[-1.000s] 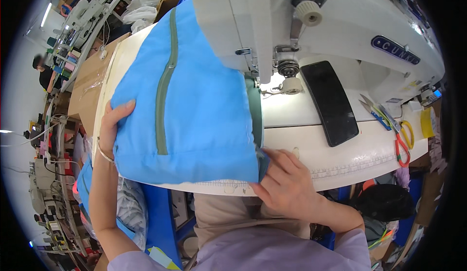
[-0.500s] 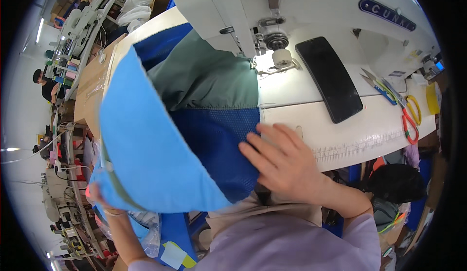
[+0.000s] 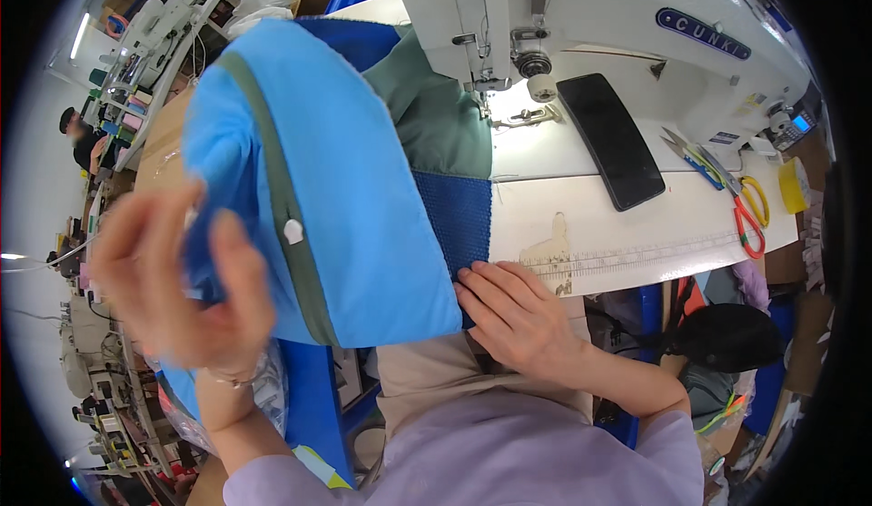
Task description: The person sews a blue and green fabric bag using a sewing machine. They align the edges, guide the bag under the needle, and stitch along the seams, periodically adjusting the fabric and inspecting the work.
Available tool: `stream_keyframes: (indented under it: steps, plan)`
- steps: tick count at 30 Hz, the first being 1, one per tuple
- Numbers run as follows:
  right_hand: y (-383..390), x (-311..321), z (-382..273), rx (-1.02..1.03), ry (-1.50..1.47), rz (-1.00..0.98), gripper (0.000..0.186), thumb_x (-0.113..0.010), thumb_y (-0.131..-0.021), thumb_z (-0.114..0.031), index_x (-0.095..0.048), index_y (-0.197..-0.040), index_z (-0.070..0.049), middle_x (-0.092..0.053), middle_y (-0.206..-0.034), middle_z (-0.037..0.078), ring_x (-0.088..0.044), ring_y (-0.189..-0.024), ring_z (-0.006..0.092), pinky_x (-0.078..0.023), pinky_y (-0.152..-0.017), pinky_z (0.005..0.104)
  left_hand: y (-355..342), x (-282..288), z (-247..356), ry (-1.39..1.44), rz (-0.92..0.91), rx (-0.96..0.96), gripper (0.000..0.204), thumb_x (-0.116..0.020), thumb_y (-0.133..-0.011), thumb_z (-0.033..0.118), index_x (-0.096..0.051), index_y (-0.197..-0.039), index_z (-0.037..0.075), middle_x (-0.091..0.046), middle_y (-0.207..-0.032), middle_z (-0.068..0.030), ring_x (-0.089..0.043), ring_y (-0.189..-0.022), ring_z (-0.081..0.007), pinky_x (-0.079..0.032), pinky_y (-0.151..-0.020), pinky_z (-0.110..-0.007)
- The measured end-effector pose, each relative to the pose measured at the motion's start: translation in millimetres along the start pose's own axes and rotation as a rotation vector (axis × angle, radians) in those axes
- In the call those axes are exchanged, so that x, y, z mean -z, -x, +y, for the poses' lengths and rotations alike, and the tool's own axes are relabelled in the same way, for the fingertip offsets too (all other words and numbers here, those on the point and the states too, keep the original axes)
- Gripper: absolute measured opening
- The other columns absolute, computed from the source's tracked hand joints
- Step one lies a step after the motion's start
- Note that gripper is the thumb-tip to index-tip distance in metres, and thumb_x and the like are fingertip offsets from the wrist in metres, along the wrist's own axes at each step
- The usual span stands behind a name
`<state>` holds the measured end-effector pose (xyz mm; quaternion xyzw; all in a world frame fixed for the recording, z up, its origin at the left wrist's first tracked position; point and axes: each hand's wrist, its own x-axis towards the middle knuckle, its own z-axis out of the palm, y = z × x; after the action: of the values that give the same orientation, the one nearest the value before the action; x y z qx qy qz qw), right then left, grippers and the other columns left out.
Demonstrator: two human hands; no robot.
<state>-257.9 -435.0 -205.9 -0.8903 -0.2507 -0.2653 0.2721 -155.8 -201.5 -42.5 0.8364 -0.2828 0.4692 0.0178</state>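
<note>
Light-blue fabric panel (image 3: 368,188), long axis steeply aslant, upper end leftward

Carries, on a white surface (image 3: 690,215) with a ruler scale (image 3: 636,253) along the near edge, a white sewing machine (image 3: 604,15), blue-and-green fabric (image 3: 363,188), a black phone (image 3: 610,140) and, farther right, scissors (image 3: 729,182).

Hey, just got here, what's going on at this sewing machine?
A person's right hand is on the edge of the dark blue mesh, beside the light blue fabric. Their left hand is blurred, fingers spread. Green fabric lies by the sewing machine's needle; a phone lies right of it.
</note>
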Motion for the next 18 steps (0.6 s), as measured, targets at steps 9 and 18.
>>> stream_keyframes:
  steps: [9, 18]
  plan:
    - [-8, 3, 1, 0.048, 0.036, -0.062, 0.042, -0.067, -0.080, -0.009, -0.068, -0.119, 0.006, -0.067, -0.123, 0.020, -0.065, -0.115, 0.0340, -0.053, -0.098, 0.0451, -15, -67, 41, 0.551, -0.387, -0.348, 0.031, -0.072, -0.089, 0.006, -0.071, -0.120, 0.001, -0.069, -0.125, -0.0177, -0.068, -0.113, -0.0321, -0.055, -0.094, -0.040]
    - [-63, 16, -3, 0.069, 0.051, 0.317, 0.027, -0.071, -0.076, -0.015, -0.072, -0.101, -0.004, -0.062, -0.095, 0.005, -0.060, -0.088, 0.0181, -0.049, -0.065, 0.0269, 10, -142, 36, 1.168, -0.874, 0.037, 0.028, -0.066, -0.092, 0.003, -0.073, -0.120, 0.001, -0.073, -0.116, -0.0153, -0.069, -0.108, -0.0284, -0.052, -0.097, -0.035]
